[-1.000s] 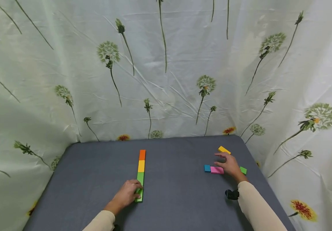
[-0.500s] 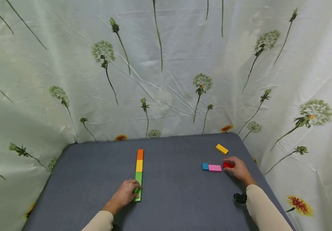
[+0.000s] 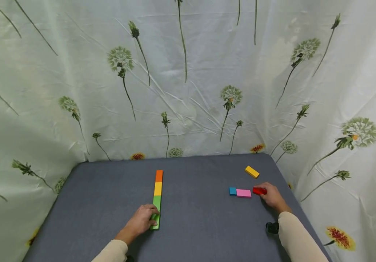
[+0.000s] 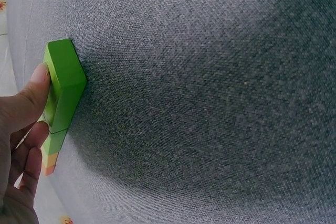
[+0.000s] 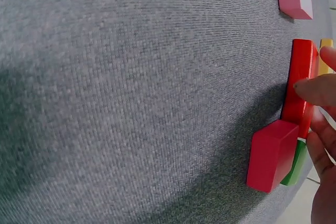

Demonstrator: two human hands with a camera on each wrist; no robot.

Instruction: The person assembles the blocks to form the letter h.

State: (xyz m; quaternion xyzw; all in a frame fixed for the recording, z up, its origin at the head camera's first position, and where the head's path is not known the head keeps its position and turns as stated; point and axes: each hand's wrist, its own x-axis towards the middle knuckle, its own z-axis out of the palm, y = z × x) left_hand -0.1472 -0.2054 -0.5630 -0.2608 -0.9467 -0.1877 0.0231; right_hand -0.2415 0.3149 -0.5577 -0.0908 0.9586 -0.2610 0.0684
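While the left hand (image 3: 140,220) rests its thumb and bent fingers on the near green block (image 4: 67,61), whether pinching it I cannot tell, the right hand (image 3: 272,197) pinches the red block (image 5: 302,66) between thumb and fingers. That red block sits just beside the pink block (image 3: 243,193), a slight gap between, and seems to meet the crimson block (image 5: 273,153). Best would be a level, gentle pinch, its end clear of the crimson block, with light left pressure that avoids skewing the green one.
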